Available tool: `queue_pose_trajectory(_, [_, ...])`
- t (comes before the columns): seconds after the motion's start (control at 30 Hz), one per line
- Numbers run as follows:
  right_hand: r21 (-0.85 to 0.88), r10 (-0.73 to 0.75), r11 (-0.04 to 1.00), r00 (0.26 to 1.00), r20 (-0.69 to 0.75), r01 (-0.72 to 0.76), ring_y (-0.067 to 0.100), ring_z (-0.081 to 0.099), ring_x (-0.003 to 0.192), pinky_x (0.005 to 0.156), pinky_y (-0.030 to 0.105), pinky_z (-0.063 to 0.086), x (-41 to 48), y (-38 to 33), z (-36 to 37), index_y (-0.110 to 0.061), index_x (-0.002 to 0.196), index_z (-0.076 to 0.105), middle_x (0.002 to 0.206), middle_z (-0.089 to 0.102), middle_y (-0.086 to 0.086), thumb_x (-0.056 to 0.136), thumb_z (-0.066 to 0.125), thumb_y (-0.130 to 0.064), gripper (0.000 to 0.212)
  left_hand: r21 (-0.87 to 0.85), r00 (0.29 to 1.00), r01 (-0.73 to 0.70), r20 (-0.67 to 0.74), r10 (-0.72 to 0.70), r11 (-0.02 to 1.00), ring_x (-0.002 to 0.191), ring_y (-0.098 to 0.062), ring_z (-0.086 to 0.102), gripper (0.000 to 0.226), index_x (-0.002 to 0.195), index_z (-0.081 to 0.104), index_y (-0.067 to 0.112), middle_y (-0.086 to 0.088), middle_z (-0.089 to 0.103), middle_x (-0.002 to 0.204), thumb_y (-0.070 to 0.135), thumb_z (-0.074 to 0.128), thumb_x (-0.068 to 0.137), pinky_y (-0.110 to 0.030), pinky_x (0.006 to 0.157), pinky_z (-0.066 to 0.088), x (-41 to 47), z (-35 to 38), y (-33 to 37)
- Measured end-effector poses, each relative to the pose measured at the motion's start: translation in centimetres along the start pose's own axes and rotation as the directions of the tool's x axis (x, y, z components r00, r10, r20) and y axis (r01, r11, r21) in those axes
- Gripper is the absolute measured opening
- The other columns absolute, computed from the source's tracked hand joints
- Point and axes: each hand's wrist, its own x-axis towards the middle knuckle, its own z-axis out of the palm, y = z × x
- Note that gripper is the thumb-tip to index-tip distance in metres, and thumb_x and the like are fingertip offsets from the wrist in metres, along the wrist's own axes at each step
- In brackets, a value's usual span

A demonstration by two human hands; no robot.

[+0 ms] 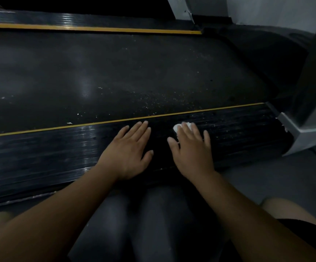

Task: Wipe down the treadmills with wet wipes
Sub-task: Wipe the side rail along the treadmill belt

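Treadmill (172, 59): fills the upper and middle frame and runs from left to right. The lighting is dim.

Running belt (77, 72): dark. Pale specks (159, 103) are scattered over its centre-right portion, thickest near the lower edge.

Near side rail (40, 154): ribbed, black and glossy at left of frame. A yellow stripe (100, 123) separates it from the belt. A far side rail (77, 17) with its own yellow stripe lies along the top of the frame.

Left hand (127, 150): rests palm down on the near side rail at centre frame. Its fingers (140, 128) are straight and spread, holding nothing, with the tips just short of the yellow stripe.

Right hand (191, 150): just right of the left hand, apart from it, on the same rail. Its fingers (195, 132) are extended and press flat on the wet wipe, not curled round it.

Wet wipe (177, 127): white and bunched, lying on the near side rail under the right fingertips. Only a small part shows past the fingers, just below the yellow stripe.

Grey upright (312, 87): stands at the right edge of the frame, with its base at the right end of the rail.

Floor (267, 178): grey, at lower right beside the rail.

The person's bare knee (285, 208) shows at lower right, and both forearms reach up from the bottom of the frame.
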Motion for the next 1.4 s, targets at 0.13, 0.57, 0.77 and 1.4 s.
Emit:
queue_pose_trajectory(0.13, [0.008,-0.126,0.992,0.992,0.021,0.126,0.016,0.01,0.155,0.124,0.05,0.003,-2.4,-1.3,0.8,-0.024,0.156,0.032,0.166,0.024,-0.005,0.094,0.01,-0.06,0.075,-0.01,1.0,-0.006,0.0,0.006,1.0,0.154,-0.011,-0.012,0.09,0.161,0.004,0.017,-0.001,-0.008,0.168,0.063,-0.003,0.084,-0.035,0.126,-0.005,-0.1,0.1,-0.1])
queue_pose_trajectory(0.57, [-0.031,-0.066,0.997,0.997,0.034,0.067,0.019,0.01,0.155,0.124,0.05,0.003,-0.8,1.1,-0.3,-0.025,0.154,0.034,0.165,0.025,-0.006,0.098,0.012,-0.059,0.069,-0.027,1.0,-0.004,-0.02,0.003,1.0,0.154,-0.011,-0.011,0.09,0.161,0.004,0.017,0.0,-0.008,0.168,0.063,-0.002,0.084,-0.035,0.125,-0.005,-0.1,-0.1,0.0])
queue_pose_trajectory(0.77, [0.036,-0.16,0.986,0.987,-0.025,0.161,0.022,0.027,0.149,0.121,0.047,0.023,-0.3,-2.0,0.6,-0.017,0.144,0.048,0.155,0.041,0.006,0.096,0.022,-0.055,0.067,-0.06,0.999,-0.014,-0.034,0.012,0.998,0.154,-0.01,-0.008,0.088,0.161,0.01,0.016,0.0,-0.002,0.168,0.062,0.003,0.086,-0.035,0.126,-0.004,-0.1,0.0,-0.1])
queue_pose_trajectory(1.4, [0.038,-0.163,0.985,0.979,-0.119,0.169,0.023,0.053,0.125,0.117,0.049,0.03,0.9,1.4,0.0,-0.012,0.127,0.062,0.13,0.06,0.003,0.099,0.03,-0.055,0.06,-0.045,1.0,-0.005,-0.019,0.004,0.999,0.153,-0.01,-0.013,0.087,0.161,0.003,0.018,0.001,-0.009,0.168,0.063,0.0,0.086,-0.038,0.126,-0.003,0.0,0.1,-0.4])
